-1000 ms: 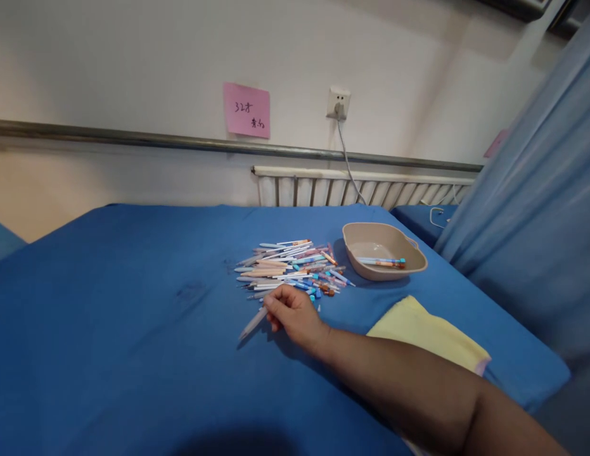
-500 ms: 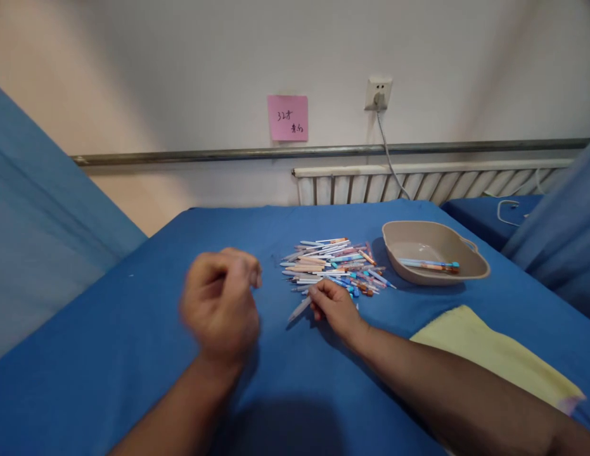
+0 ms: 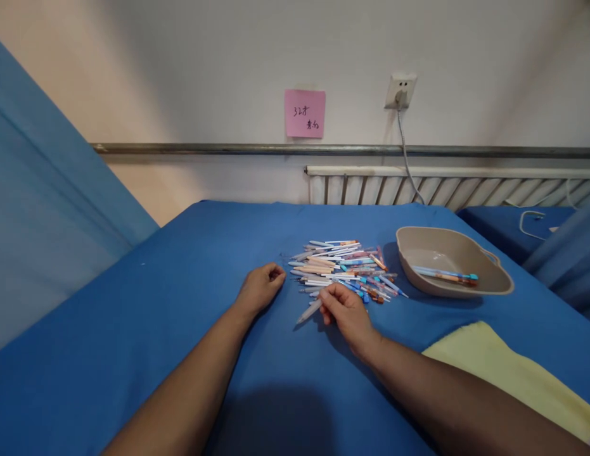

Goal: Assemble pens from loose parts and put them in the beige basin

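Observation:
A pale grey pen (image 3: 308, 312) is pinched between the thumb and fingers of my right hand (image 3: 346, 315), its tip pointing down to the left just over the blue cloth. Right behind this hand lies a loose pile of pens (image 3: 318, 269) in white, peach, blue and brown. At the pile's left edge, my left hand (image 3: 261, 288) rests low by the cloth with its fingers curled in; nothing shows in them. To the right of the pile, a beige plastic basin (image 3: 437, 244) holds a few blue and orange-brown pens (image 3: 444, 274).
A yellow cloth (image 3: 494, 354) lies at the right, partly under my right forearm. Blue cloth (image 3: 180, 304) covers the table. Behind it are a metal rail (image 3: 228, 149), a radiator (image 3: 361, 187), a plugged-in cable (image 3: 405, 145) and a pink note (image 3: 305, 114).
My left hand has moved from a raised, nearer position forward and down to the pile's left edge. My right hand still holds the pen. The view has shifted slightly left.

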`<state>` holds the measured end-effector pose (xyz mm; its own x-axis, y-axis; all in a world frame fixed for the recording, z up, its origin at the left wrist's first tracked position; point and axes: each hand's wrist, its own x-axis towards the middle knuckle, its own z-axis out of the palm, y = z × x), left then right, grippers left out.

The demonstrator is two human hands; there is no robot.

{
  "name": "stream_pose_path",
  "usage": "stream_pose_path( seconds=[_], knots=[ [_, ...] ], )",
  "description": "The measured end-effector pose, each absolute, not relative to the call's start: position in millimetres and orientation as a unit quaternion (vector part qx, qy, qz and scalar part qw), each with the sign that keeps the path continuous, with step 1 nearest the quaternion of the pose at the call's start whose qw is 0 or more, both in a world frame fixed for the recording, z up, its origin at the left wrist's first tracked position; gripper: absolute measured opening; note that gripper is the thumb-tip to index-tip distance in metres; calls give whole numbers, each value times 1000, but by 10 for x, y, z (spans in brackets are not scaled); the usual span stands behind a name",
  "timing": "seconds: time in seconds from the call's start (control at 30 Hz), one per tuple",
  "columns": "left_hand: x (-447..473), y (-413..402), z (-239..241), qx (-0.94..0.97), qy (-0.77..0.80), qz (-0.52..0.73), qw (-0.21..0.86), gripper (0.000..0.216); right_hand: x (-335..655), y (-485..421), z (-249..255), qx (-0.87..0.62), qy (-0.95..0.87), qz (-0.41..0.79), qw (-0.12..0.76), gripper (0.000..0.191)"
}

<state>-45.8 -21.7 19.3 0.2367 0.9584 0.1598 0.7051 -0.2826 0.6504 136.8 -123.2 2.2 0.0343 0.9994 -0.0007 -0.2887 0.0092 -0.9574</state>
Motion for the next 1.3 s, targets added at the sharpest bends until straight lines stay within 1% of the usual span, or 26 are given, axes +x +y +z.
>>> stream_pose_path(
  seconds=[0.17,0.3,0.4,0.57,0.7,0.77,0.87,0.97,1.03,1.17,1.3],
  knots=[
    [-495,-196,193,759,571,234,209,19,1377,-1230,23,-429,-420,555,576,31],
    [-459,-257,252,745,569,272,217,25,1375,-1207,22,-429,-411,547,589,32],
    [-357,-406,337,762,513,292,266,29,1376,-1170,2,-442,-397,529,606,33],
    [-136,-712,439,825,398,224,334,33,1388,-1109,-52,-453,-385,519,614,32],
    [-55,-791,422,829,360,189,385,35,1378,-1098,-70,-443,-399,524,608,31],
    [-58,-761,394,815,366,206,399,35,1382,-1100,-48,-434,-408,521,612,30],
    [-93,-659,352,769,408,269,413,37,1455,-1072,15,-425,-414,497,633,28],
    [-141,-532,320,680,464,356,442,38,1640,-972,53,-448,-420,434,659,24],
    [-170,-456,297,613,485,414,467,43,1801,-881,34,-472,-441,384,660,22],
    [-211,-353,230,516,493,482,509,46,2064,-751,-63,-536,-539,301,575,21],
    [-237,-292,157,478,509,487,524,40,2162,-744,-108,-577,-622,217,483,21]
  ],
)
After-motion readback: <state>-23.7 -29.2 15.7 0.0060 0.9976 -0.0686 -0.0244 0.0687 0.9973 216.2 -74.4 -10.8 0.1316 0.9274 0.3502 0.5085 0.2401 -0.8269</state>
